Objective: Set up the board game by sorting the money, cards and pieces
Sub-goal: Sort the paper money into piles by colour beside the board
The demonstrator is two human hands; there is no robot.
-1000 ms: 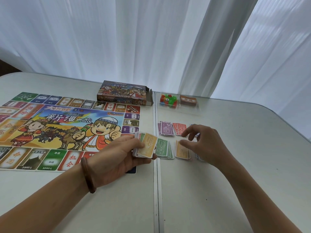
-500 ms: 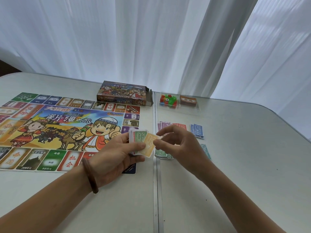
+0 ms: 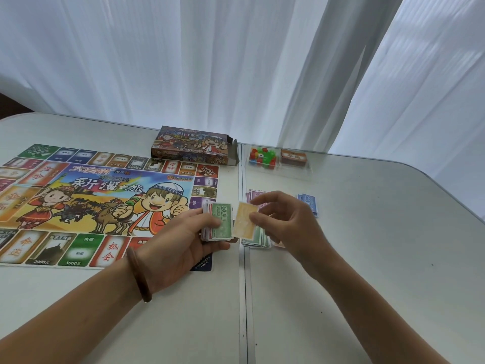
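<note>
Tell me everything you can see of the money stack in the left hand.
The money stack is a thick wad of paper notes with uneven edges, a green 500 note face up on top. The left hand grips it, thumb across the top, fingers underneath, above the near right corner of the game board. A yellow note pinched by the right hand sits beside its right edge; contact unclear.

place: home-like room | cues: white table (image 3: 367, 258), sheer curtains (image 3: 183, 61), board game (image 3: 78, 200)
</note>
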